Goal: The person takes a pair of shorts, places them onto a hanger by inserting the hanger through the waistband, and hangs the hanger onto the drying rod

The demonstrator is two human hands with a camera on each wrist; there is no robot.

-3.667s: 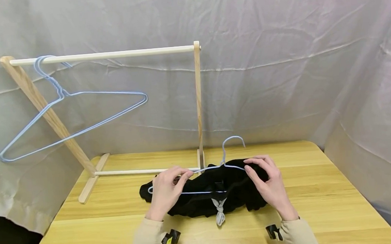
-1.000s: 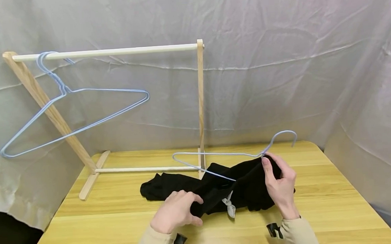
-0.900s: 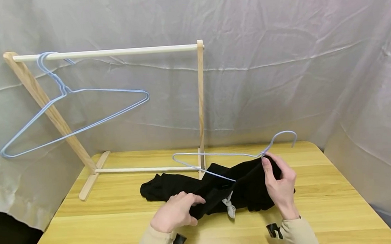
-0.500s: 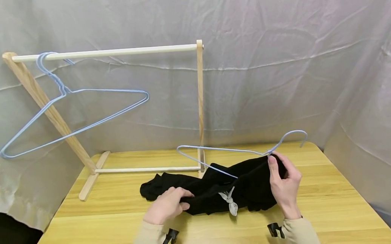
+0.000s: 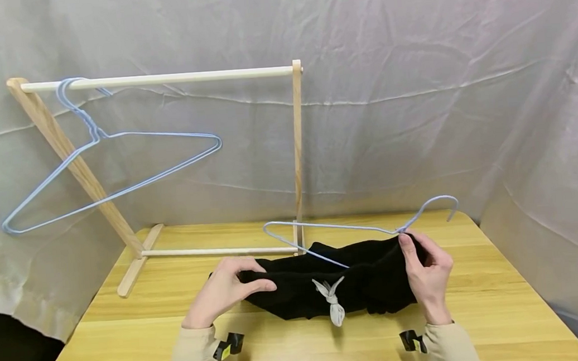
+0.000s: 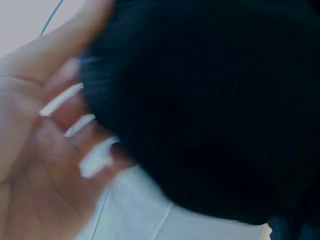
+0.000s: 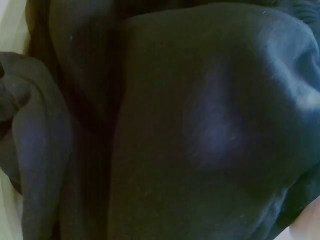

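Note:
Black pants (image 5: 381, 280) with a grey drawstring bow (image 5: 335, 311) lie bunched on the table, their waistband raised and stretched sideways between my hands. A blue wire hanger (image 5: 341, 226) slants over them; its left end sticks out above the cloth, its right part goes inside the waistband. My right hand (image 5: 428, 274) pinches the hanger near its neck together with the waistband's right end. The waistband's left end is held by my left hand (image 5: 218, 294), thumb in front. The left wrist view shows black cloth (image 6: 210, 110) at the fingers; the right wrist view is mostly cloth (image 7: 200, 150).
A wooden rack (image 5: 296, 146) stands at the back left. Blue hangers (image 5: 165, 134) hang from the left part of its white rail (image 5: 186, 76). Grey curtains (image 5: 415, 110) close off the back and sides of the wooden table (image 5: 499, 311).
My left hand has moved left along the waistband and now holds its left end, so the opening is stretched wider. My right hand shifted slightly right with the hanger, now tilted with its hook rightward.

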